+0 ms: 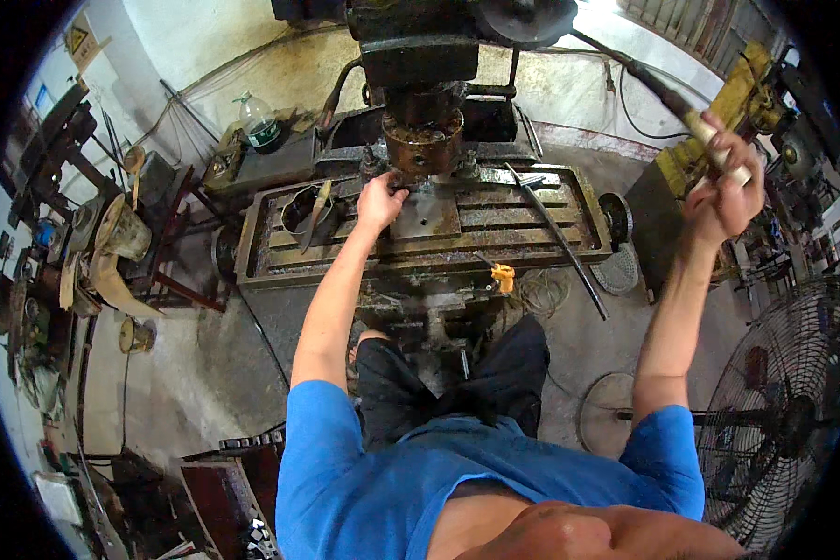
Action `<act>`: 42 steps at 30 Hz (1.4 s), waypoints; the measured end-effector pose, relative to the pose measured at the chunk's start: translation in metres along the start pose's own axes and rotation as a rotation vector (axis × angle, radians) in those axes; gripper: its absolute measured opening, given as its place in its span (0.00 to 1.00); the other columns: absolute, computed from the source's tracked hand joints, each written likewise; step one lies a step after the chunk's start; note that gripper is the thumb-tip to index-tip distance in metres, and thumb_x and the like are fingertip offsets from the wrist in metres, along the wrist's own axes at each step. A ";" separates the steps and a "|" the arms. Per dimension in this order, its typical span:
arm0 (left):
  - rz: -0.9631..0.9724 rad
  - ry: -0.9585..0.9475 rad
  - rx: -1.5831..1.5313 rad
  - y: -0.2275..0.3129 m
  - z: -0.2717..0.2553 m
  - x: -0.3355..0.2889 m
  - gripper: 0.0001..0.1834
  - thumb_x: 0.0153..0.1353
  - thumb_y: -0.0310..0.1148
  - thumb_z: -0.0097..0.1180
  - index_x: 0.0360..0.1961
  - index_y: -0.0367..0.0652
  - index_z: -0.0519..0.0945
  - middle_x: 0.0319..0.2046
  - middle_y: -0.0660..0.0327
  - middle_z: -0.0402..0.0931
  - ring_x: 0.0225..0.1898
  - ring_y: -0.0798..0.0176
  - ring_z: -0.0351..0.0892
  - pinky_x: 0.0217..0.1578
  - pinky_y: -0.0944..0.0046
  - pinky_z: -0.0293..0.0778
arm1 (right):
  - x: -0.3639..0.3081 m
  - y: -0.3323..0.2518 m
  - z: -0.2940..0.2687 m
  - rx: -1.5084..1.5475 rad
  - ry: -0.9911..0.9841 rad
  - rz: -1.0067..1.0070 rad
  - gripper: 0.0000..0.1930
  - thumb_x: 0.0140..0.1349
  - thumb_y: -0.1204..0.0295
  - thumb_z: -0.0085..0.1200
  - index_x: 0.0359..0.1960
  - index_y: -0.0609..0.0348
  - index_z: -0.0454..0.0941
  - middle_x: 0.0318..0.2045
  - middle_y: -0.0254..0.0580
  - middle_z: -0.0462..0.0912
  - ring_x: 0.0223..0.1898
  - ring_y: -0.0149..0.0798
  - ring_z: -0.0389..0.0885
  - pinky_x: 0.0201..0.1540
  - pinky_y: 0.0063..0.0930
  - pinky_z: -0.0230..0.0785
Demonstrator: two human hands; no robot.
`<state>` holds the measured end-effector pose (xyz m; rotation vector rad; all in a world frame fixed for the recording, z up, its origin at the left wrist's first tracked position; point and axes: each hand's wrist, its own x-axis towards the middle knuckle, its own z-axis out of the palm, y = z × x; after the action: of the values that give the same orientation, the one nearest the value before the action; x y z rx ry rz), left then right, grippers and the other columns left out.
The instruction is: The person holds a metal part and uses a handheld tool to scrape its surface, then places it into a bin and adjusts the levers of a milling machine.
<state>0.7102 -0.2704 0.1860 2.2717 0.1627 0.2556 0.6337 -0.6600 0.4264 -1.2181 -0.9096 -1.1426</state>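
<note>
My right hand [730, 187] is raised at the right, its fingers wrapped around the pale grip of a long dark lever [658, 86] that runs up to the machine head. My left hand [380, 202] reaches to the middle of the milling machine, beside the rusty round spindle head [424, 142]. Its fingers are closed at a small dark part beneath a clamp-like fitting [373, 162]; what exactly they hold is hidden. Below the spindle lies a flat metal block [425, 222] on the slotted machine table [513, 241]. Left of my forearm, a brush [321, 202] rests across a round pan [296, 217].
A long steel bar with a cross head [555, 231] lies over the table's right part and juts past its front edge. An orange-yellow object [503, 277] sits at that edge. A large fan [784, 420] stands right, a plastic bottle [259, 123] back left, a bucket [126, 229] left.
</note>
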 end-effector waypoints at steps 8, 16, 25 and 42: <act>-0.022 -0.078 0.230 0.009 0.022 0.019 0.19 0.41 0.39 0.61 0.32 0.36 0.76 0.26 0.50 0.77 0.32 0.51 0.77 0.36 0.55 0.72 | 0.003 -0.012 0.003 -0.015 -0.039 0.069 0.11 0.39 0.69 0.47 0.22 0.62 0.63 0.29 0.48 0.72 0.44 0.53 0.70 0.54 0.53 0.52; -0.040 0.092 0.207 0.022 0.030 0.018 0.21 0.39 0.42 0.63 0.29 0.36 0.76 0.33 0.49 0.76 0.39 0.49 0.75 0.38 0.54 0.71 | 0.015 -0.013 -0.003 -0.081 -0.091 0.076 0.09 0.40 0.71 0.46 0.21 0.63 0.64 0.28 0.48 0.73 0.43 0.52 0.71 0.54 0.49 0.54; 0.017 0.080 0.341 0.006 0.038 0.025 0.20 0.40 0.43 0.63 0.28 0.36 0.77 0.32 0.49 0.76 0.37 0.48 0.75 0.37 0.54 0.71 | 0.018 -0.015 0.001 -0.120 -0.091 0.071 0.09 0.44 0.72 0.44 0.22 0.68 0.68 0.28 0.47 0.74 0.42 0.53 0.73 0.54 0.47 0.54; -0.040 0.094 0.304 0.011 0.042 0.024 0.22 0.41 0.44 0.64 0.29 0.35 0.77 0.31 0.50 0.77 0.36 0.49 0.76 0.35 0.54 0.72 | -0.031 -0.007 0.001 -0.033 0.018 0.081 0.06 0.36 0.77 0.42 0.19 0.61 0.60 0.28 0.49 0.72 0.45 0.54 0.70 0.55 0.53 0.51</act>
<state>0.7442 -0.3038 0.1707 2.5556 0.3137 0.3355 0.6203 -0.6539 0.3984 -1.2587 -0.8235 -1.1054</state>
